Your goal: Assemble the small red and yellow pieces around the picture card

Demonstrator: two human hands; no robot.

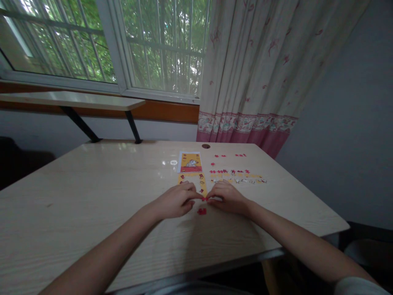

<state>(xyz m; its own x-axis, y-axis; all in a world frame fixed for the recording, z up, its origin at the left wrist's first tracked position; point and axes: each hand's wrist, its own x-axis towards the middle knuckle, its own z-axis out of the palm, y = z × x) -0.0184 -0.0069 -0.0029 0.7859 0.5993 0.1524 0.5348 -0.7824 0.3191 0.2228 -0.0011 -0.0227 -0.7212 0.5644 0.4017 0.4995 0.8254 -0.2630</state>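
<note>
Small red jigsaw puzzle pieces [205, 199] lie at the lower right corner of a partly joined yellow puzzle frame [202, 184]. My left hand [178, 200] comes from the left, fingers curled, its index fingertip pressed on the red pieces. From the right, my right hand [227, 197] meets it, thumb and index finger closed at the same spot. The fingers partly hide the pieces and part of the frame. Just below my fingers rests a joined red puzzle section [202, 211]. A picture card [190, 162] with a white animal on yellow and red lies above the frame.
Loose red pieces [229, 171] and yellow-white pieces [242, 180] lie in rows on the right, with several more red pieces [240, 155] farther back. A raised shelf [73, 99] stands at the back left of the table [92, 184]. A curtain [245, 82] hangs behind.
</note>
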